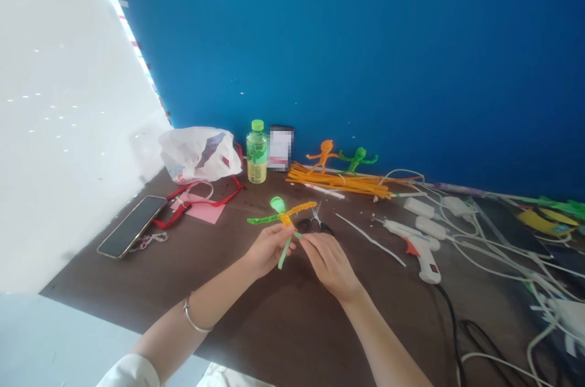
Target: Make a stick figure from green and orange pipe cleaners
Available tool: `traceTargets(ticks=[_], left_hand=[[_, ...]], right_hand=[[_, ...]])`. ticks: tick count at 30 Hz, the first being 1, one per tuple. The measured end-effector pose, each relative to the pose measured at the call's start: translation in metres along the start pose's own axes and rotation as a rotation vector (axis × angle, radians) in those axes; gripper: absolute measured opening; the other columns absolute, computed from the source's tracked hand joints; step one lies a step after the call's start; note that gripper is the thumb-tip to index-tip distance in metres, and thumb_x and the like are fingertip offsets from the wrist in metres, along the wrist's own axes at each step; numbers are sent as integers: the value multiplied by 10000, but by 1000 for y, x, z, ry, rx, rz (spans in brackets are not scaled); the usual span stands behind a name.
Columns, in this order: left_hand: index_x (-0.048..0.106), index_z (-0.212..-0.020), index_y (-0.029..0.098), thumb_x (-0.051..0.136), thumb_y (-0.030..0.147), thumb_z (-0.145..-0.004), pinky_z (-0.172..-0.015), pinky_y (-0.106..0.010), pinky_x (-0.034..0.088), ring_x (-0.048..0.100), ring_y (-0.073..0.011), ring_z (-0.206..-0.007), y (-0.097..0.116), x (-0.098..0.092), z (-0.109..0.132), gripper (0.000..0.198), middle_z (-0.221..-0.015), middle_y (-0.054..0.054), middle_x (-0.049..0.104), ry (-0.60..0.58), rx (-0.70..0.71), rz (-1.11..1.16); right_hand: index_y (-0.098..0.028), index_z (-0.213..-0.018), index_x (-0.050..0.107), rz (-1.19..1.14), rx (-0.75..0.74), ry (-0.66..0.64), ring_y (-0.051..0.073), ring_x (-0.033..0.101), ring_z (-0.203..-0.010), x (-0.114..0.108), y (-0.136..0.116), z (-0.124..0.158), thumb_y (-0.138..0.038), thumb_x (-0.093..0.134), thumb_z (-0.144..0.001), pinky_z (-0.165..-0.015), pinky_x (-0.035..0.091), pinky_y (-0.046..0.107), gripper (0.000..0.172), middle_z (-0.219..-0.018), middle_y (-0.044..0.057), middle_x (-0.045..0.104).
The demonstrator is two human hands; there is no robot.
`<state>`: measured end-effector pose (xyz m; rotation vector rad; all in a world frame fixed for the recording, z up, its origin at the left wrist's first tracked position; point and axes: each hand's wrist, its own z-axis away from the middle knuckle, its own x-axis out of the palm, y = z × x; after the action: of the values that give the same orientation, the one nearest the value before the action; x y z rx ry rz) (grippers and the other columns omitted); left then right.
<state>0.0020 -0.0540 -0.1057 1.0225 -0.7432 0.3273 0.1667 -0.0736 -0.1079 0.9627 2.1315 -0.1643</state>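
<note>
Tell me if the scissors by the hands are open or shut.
Open: the scissors show two blades spread apart in a V, just beyond the right hand.

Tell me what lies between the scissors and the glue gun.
A thin white strip lies between the scissors and the glue gun, in the head view.

Hot glue gun [415, 242], green-capped bottle [256, 152], smartphone [131, 227]

Two bare forearms are extended forward and inward from the lower edge of the view. The left hand [269, 248] is held curled, with the wrist slightly bent. The right hand [329, 265] is angled down and toward it, its fingertips [307, 245] placed just beside the left hand.
</note>
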Motion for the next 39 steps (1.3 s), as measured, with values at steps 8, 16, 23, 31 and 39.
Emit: traceTargets(ticks=[8, 16, 23, 31, 39], left_hand=[[631, -713, 75, 718, 295, -612, -561, -164, 432, 517, -38, -501, -8, -1, 0, 258, -589, -12, 572, -7, 10, -13], [649, -687, 98, 735, 311, -566, -593, -254, 479, 570, -112, -549, -7, -6, -3, 260, -622, -36, 620, 41, 139, -313], [686, -702, 144, 730, 305, -555, -600, -259, 462, 585, -151, -637, 8, -15, -3, 222, -691, -46, 657, -81, 299, -705], [647, -669, 116, 745, 269, -556, -692, -288, 478, 600, -121, -615, -2, -8, -3, 215, -668, -25, 639, -17, 162, -256], [641, -711, 102, 754, 223, -560, -665, -242, 467, 598, -99, -602, -4, -8, -4, 224, -685, -31, 642, 10, 81, -60]], right_hand=[[-112, -1043, 546, 83, 12, 18, 211, 584, -869, -1, -1, 0, -83, 510, -796, -798, 430, 374, 252, -918, 117, 653], [-161, -837, 583, -213, 355, 6, 167, 577, -689, 7, -4, -3, -130, 466, -822, -654, 421, 307, 122, -762, 66, 654], [-157, -622, 526, -1486, 1085, -318, 91, 420, -464, 2, 0, -11, -373, 530, -776, -482, 380, 246, 265, -530, -8, 474], [-175, -809, 584, -993, 1007, 81, 192, 583, -730, -2, -3, -9, -392, 511, -788, -636, 459, 328, 230, -813, 76, 617], [-181, -989, 589, -158, 259, 39, 196, 576, -845, 2, -1, 0, -135, 526, -793, -772, 432, 353, 211, -888, 82, 641]])
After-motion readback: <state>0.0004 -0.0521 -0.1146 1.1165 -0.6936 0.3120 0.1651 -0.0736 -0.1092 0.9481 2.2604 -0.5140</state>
